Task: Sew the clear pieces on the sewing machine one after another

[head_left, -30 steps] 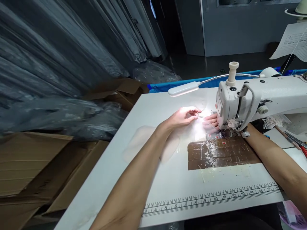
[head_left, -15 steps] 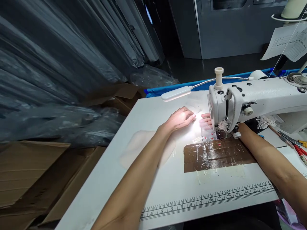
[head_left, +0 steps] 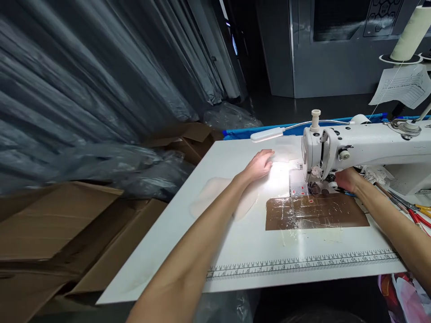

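Observation:
My left hand [head_left: 261,164] lies on the white tabletop [head_left: 188,251], left of the sewing machine [head_left: 380,143], its fingers stretched forward. At its fingertips is a thin, pale sheer piece of fabric [head_left: 285,153], washed out by the lamp. Another pale pinkish piece [head_left: 212,195] lies flat beneath my left forearm. My right hand [head_left: 348,179] reaches under the machine's arm, just right of the needle area. The machine head and presser parts hide its fingers. A small blue object [head_left: 349,194] is beside that hand, too covered to name.
A lamp [head_left: 267,134] hangs over the work. Brown tape [head_left: 316,215] covers the table before the needle, with a printed ruler [head_left: 303,264] along the front edge. Scissors [head_left: 409,204] lie at right. Cardboard boxes [head_left: 101,251] stand left; a thread cone [head_left: 409,38] rises behind.
My right hand has drawn back from beyond the needle to the right side of the machine head. My left hand stays on the table with fingers more extended. The view has shifted.

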### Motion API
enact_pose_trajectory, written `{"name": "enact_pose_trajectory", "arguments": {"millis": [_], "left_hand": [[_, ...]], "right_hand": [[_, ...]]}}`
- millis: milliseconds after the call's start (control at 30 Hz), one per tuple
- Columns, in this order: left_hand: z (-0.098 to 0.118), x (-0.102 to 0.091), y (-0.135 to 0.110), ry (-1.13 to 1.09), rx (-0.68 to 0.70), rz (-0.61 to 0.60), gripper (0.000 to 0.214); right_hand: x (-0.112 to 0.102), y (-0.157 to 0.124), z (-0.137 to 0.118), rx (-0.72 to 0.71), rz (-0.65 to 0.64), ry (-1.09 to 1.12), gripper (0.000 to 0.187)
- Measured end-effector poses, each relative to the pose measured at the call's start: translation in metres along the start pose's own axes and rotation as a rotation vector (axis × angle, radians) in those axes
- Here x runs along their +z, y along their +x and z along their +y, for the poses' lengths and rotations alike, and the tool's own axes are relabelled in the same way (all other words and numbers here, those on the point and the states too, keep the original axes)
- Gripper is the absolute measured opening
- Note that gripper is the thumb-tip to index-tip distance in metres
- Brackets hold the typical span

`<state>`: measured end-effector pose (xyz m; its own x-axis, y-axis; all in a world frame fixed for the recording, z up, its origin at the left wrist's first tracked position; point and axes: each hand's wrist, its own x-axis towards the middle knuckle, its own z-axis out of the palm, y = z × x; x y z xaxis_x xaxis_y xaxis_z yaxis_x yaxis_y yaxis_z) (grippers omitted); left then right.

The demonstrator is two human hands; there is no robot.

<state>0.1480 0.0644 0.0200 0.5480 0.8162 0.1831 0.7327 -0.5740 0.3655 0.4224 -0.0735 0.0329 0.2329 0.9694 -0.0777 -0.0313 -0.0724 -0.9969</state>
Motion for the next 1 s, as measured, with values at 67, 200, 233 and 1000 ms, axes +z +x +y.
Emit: {"name": "enact_pose_trajectory", "arguments": {"millis": [67, 200, 233, 1000], "left_hand": [[-0.003, -0.005, -0.009, -0.016, -0.057, 0.027, 0.042], [0.002, -0.004, -0.019, -0.073, -0.17, 0.066, 0.016], [0.005, -0.001, -0.02, -0.094, -0.19, 0.076, 0.013], [-0.019, -0.02, -0.04, -0.388, -0.312, 0.167, 0.039]], "right_hand": [[-0.003, -0.009, 0.003, 0.064, -0.038, 0.036, 0.029], [-0.011, -0.034, 0.016, 0.193, -0.042, 0.129, 0.029], [-0.012, -0.039, 0.02, 0.203, -0.036, 0.134, 0.028], [-0.017, -0.052, 0.049, -0.066, -0.081, -0.208, 0.045]]}}
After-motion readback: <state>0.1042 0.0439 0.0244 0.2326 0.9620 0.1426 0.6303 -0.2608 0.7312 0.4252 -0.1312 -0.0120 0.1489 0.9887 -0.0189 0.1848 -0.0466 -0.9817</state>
